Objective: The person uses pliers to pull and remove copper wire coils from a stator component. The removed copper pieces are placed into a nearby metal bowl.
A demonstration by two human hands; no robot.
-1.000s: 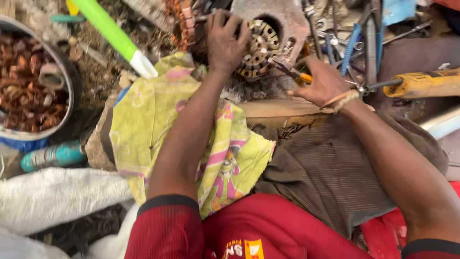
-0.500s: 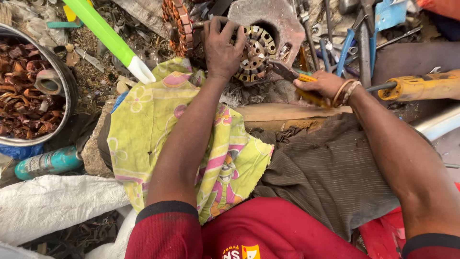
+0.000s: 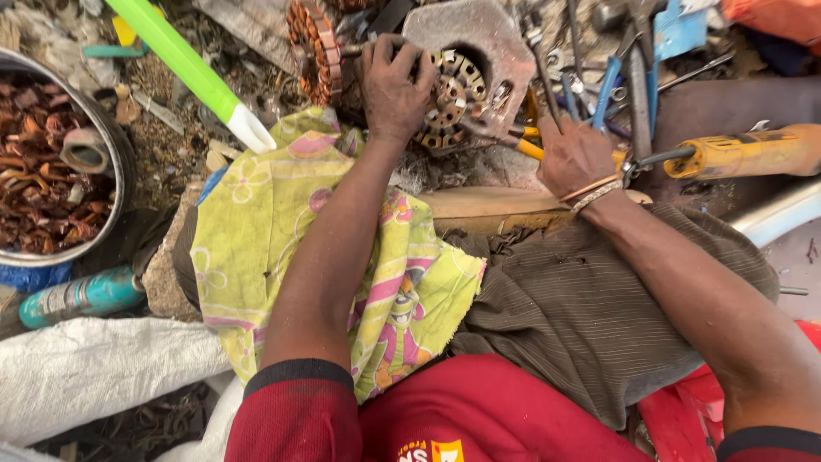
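Head view: left hand (image 3: 391, 85) clamps the motor stator (image 3: 466, 73) at the wooden block's (image 3: 505, 208) far edge; right hand (image 3: 571, 154) grips yellow-handled pliers (image 3: 513, 139). Stator looks heavy, rigid, sharp-edged; its outer casing seems the safest hold.

A yellow-green cloth (image 3: 282, 248) with pink flowers, brown pinstriped trousers (image 3: 581, 316), red sleeves (image 3: 299, 411), a yellow-handled tool (image 3: 753, 152) far right, rust-brown scrap (image 3: 43, 197) far left.
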